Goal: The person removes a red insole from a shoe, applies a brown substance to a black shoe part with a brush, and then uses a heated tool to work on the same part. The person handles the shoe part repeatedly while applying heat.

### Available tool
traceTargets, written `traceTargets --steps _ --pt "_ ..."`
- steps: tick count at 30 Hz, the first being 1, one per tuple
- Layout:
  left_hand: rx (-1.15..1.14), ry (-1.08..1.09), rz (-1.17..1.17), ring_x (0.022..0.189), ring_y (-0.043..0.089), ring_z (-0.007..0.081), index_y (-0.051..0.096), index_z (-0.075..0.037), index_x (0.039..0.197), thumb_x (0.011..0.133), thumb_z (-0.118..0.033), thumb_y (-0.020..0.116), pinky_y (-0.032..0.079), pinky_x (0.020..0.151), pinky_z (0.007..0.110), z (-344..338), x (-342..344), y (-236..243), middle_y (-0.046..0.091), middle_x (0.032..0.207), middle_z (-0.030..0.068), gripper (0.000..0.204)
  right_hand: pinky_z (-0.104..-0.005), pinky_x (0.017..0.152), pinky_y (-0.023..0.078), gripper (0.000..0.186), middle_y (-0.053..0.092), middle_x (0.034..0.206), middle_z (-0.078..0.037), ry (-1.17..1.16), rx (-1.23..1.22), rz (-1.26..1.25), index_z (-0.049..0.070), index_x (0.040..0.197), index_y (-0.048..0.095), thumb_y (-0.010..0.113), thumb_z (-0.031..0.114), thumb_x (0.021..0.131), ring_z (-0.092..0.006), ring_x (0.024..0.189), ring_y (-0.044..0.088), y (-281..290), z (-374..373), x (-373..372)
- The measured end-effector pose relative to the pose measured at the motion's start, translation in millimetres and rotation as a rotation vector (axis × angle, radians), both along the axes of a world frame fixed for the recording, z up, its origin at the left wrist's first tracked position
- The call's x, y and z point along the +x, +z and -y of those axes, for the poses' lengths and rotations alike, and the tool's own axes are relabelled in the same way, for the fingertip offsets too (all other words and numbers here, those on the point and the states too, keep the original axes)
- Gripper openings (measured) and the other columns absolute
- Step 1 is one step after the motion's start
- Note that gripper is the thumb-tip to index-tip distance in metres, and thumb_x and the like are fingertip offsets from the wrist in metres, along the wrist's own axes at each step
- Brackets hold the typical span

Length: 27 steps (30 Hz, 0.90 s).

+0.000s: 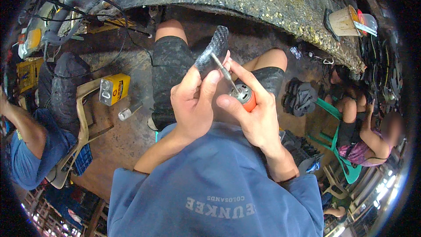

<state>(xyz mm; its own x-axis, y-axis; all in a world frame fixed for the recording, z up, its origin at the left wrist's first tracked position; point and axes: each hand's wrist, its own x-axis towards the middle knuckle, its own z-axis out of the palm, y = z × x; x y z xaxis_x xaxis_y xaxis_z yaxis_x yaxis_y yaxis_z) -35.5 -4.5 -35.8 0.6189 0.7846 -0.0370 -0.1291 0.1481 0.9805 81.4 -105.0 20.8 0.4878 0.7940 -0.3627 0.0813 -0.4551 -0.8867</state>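
— Oily, stained concrete floor (131, 136) lies under us, and nearest of all is our own blue shirt (210, 184), forearms rising from it. What do our hands have?

— Our left hand (193, 105) is closed around the lower end of a dark, weave-patterned curved piece (215, 50), thumb and fingers pinching it so it stands up and leans slightly right. Our right hand (252, 114) is wrapped tight around a small rotary tool (243, 94) with an orange body and a metal collar.

— How does the bit lie against the piece?

— The thin bit (221, 68) runs up and to the left from the collar, and its tip meets the piece's lower right edge, just above our left thumb. So the piece sits up-left of the tool grip, its long axis near upright, the bit's axis slanted across it. Our left hand is nearer the contact point.

— And farther out?

— Our knees in dark shorts (169, 70), then a yellow can (115, 88) and a small silver cylinder (127, 113) on the floor to our left, beside a tan plastic chair (83, 118). Another person in blue sits at the far left, another on a green chair (346, 166) at the right. Beyond is a rough, curved grey surface (263, 0) with a power tool (66, 13) at its left end.
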Motion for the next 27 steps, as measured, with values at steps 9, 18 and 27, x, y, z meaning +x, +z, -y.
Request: traceTargets --steps 9,18,27 --pt "0.036 -0.024 0.005 0.133 0.066 0.0302 0.052 0.012 0.148 0.115 -0.009 0.049 0.051 0.118 0.040 0.1 -2.7 -2.4 0.067 0.143 0.0266 0.039 -0.0358 0.110 0.050 0.073 0.072 0.141 -0.017 0.006 -0.073 0.016 0.005 0.154 0.059 0.088 0.024 0.090 -0.0207 0.126 0.068 4.6 -0.9 1.0" --pt "0.093 -0.031 -0.040 0.133 0.067 0.0296 0.054 0.012 0.147 0.115 -0.011 0.050 0.052 0.116 0.039 -3.7 -3.5 0.9 0.067 0.143 0.0253 0.039 -0.0358 0.098 0.056 0.079 0.080 0.120 -0.016 0.078 -0.101 0.129 0.007 0.156 0.058 0.091 0.028 0.087 -0.0183 0.110 0.074 3.9 -0.3 3.0" --pt "0.127 0.033 -0.033 0.123 0.073 0.0214 0.064 0.010 0.141 0.111 0.001 0.052 0.057 0.105 0.033 -2.5 0.0 -1.4 0.075 0.134 0.0193 0.034 -0.0355 0.095 0.058 0.085 0.080 0.118 -0.016 0.140 -0.141 0.172 0.008 0.158 0.056 0.094 0.028 0.085 -0.0176 0.107 0.075 4.0 2.1 2.3"
